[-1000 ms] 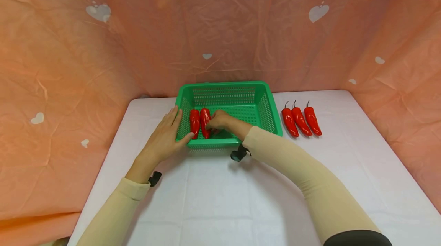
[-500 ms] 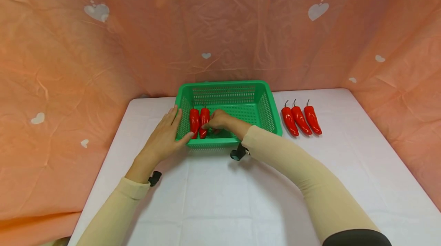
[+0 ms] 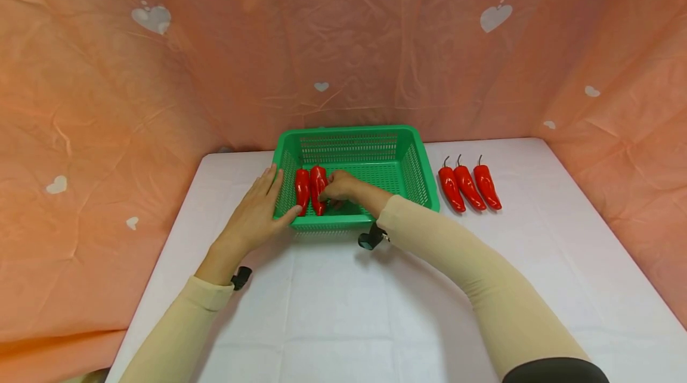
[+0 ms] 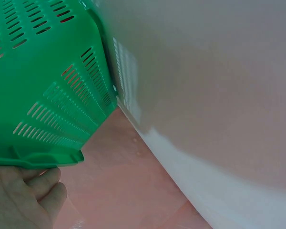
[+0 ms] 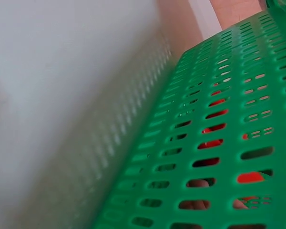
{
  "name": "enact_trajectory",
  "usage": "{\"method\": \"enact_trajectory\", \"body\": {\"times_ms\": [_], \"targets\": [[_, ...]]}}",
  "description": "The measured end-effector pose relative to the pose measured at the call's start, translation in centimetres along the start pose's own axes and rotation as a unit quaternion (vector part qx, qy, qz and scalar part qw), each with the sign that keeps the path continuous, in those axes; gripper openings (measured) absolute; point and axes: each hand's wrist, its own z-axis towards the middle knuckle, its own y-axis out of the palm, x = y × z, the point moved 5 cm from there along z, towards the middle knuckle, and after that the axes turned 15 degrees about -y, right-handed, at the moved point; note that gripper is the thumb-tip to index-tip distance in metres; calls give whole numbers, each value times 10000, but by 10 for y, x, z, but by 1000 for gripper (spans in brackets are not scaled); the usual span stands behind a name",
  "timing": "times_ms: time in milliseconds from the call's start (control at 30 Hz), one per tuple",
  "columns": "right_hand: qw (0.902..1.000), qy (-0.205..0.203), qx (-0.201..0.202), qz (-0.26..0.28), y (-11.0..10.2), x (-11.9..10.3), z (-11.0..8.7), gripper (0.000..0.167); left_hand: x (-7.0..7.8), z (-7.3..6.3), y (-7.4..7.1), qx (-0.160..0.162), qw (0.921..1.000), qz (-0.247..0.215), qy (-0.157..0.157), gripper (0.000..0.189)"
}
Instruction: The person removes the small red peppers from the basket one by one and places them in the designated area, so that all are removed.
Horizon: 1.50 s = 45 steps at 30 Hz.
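In the head view, a green plastic basket stands at the back of the table. Two red chili peppers lie side by side along its left end. The person's right hand reaches inside and pinches the right-hand chili pepper, partly covering it. Left of that lies the other chili pepper, apart from this hand. On the basket's front left corner rests the left hand, fingers extended along the left rim and thumb over the front rim. In the left wrist view, its fingers touch the rim from outside.
Right of the basket, three more red chili peppers lie in a row on the white tablecloth, stems pointing away. An orange curtain with white hearts hangs close behind the basket and at both sides.
The pinched chili pepper has shifted slightly within the basket, its top end now a little farther back. The left hand has kept its place on the rim.
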Motion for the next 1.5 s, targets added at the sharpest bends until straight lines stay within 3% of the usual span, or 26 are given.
{"method": "enact_trajectory", "body": {"times_ms": [233, 600, 1000, 1300, 1500], "targets": [[9993, -181, 10, 333, 2, -2, 1, 54, -1, 0, 0, 16, 10000, -7, 6, 99], [9992, -342, -127, 130, 2, -6, 1, 46, -1, -1, 0, 12, 10000, 4, -23, 98], [9966, -644, 278, 421, -3, -15, -1, 51, 0, -2, 1, -25, 10000, 17, -10, 99], [9846, -1161, 541, 1191, -20, -26, -17, 53, 0, 1, 3, -39, 10000, 2, -19, 99], [9831, -1287, 873, 962, -43, -30, -36, 51, 0, 2, 5, -57, 10000, -7, -28, 100]]}}
